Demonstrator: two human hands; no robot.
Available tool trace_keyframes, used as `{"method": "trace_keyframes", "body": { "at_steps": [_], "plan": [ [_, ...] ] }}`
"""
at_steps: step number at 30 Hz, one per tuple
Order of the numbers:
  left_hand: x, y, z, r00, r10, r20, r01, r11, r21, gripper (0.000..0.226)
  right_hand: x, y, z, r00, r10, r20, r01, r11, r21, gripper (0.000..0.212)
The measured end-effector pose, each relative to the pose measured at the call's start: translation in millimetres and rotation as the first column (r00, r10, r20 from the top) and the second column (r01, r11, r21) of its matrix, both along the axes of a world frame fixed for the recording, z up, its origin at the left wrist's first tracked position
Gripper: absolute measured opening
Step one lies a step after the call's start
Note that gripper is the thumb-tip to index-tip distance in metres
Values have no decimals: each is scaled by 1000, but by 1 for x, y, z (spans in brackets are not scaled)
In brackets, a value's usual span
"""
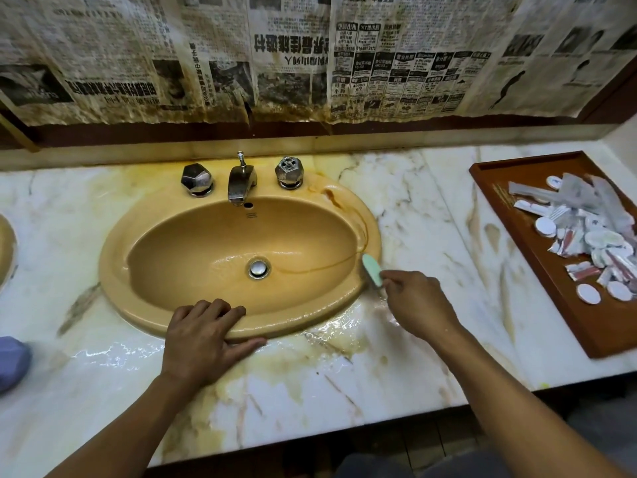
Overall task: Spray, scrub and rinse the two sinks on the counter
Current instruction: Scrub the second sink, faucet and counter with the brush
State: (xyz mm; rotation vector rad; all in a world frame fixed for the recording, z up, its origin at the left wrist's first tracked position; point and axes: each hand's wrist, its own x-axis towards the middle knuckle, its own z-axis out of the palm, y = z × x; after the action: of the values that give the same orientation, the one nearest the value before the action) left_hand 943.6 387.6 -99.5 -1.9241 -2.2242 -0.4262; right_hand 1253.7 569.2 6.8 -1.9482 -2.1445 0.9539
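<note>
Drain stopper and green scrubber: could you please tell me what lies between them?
Head view: bare sink basin, with a thin brown stain line running from drain stopper to green scrubber.

A sink (113,260) is sitting mid-desk (413,201), with its faucet (241,182) standing at the back rim between two knobs (196,179). A second sink (5,250) is showing at the far left. A tray (499,188) is lying to the right, carrying heaped packets (586,236). The left hand (203,336) is resting on the front rim. The right hand (417,301) is holding a scrubber (372,270) at the right rim. Newspaper (310,56) is hanging behind.
</note>
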Motion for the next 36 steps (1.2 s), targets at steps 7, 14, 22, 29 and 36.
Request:
{"method": "trace_keyframes", "body": {
  "at_steps": [7,14,22,29,36],
  "plan": [
    [-2,0,-2,1000,-1,20,1,1000,-22,67,-16,57,3,969,192,153,-199,980,28,36],
    [-2,0,-1,999,5,32,-4,1000,-24,66,-7,82,8,884,356,302,-372,928,-5,38],
    [-3,1,-1,999,1,40,-1,1000,-5,66,-11,90,13,830,458,319,-463,884,-66,38],
    [-4,0,0,999,10,38,-11,1000,9,67,5,73,2,905,369,210,-386,922,42,35],
    [-3,0,0,1000,8,28,-9,1000,23,67,29,33,-17,995,-77,-64,77,997,-11,27]
  ]
}}
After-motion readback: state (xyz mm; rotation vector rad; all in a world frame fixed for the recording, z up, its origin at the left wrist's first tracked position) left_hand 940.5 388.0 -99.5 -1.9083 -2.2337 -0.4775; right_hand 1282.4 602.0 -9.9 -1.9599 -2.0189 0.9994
